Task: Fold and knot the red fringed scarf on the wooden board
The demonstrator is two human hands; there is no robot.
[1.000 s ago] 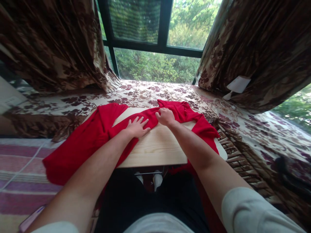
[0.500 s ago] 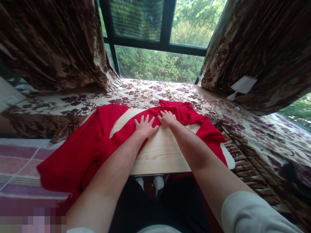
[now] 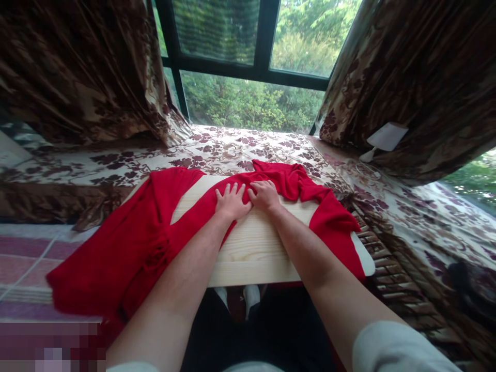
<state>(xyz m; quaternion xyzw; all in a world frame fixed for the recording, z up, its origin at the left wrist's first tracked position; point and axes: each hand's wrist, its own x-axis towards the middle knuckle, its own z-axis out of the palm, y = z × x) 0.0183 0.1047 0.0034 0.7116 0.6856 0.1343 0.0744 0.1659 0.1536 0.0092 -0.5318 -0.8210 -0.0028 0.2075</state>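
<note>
A long red cloth, shaped like a scarf, lies in a curve across a pale wooden table. Its left part hangs over the table's left side in loose folds, and its right part bunches up and drapes over the right edge. My left hand rests flat on the cloth's middle stretch, fingers spread. Close beside it, my right hand lies on the same stretch with its thumb apart and its fingers pointing left. The thumbs of both hands are near each other.
Behind the table runs a ledge with a floral cover, below a window between patterned curtains. A small white lamp stands at the right. A striped pink and white cover lies at the left.
My right hand has turned so that its fingers point more to the left, closer to my left hand. My left hand stays nearly in place. The view has shifted slightly.
</note>
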